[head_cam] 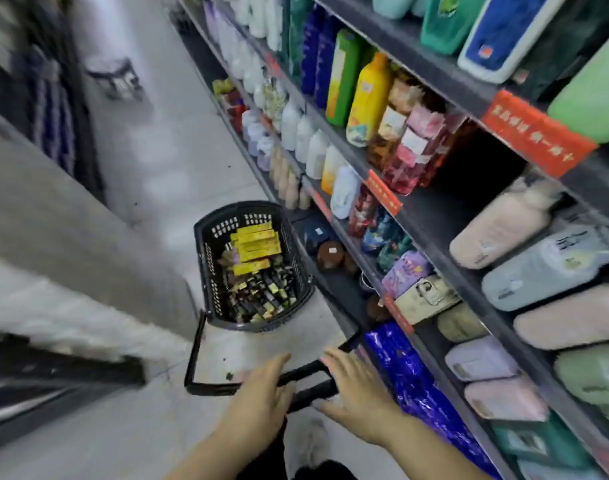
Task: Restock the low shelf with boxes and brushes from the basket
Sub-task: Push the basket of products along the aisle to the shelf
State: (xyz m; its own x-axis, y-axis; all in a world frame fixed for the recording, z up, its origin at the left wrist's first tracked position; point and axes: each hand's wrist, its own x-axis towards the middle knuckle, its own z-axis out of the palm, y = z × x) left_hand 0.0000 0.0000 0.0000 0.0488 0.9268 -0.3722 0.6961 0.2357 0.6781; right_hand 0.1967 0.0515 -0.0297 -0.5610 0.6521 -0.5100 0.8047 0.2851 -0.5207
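Just under the two hands, the basket's long black pull handle [304,372] runs crosswise. The left hand [261,393] lies over it with fingers stretched forward, and the right hand [355,389] sits beside it on the same bar, fingers likewise straight. Both look open and resting, not clenched (whether a thumb hooks underneath is hidden, and the view is blurred by motion).

Ahead of the hands, at the far end of the handle's arms, the black basket [206,237] stands on the floor [178,161] of the aisle. It holds yellow boxes [256,244] stacked at the end away from the hands, and a heap of small dark packets [261,296] nearer, probably the brushes, though they are too small to tell.

Right of the basket and beyond the right hand runs the low shelf [334,289], with a few dark jars [330,254] on it and a shiny blue pack [410,375] close beside the right hand.

By my reading, the step in hand is positioning the basket next to the low shelf; nothing from it appears to be in either hand. The next move calls for leaving the handle, reaching forward past it into the basket, and taking a yellow box to the bare dark stretch of shelf between the jars and the blue pack.
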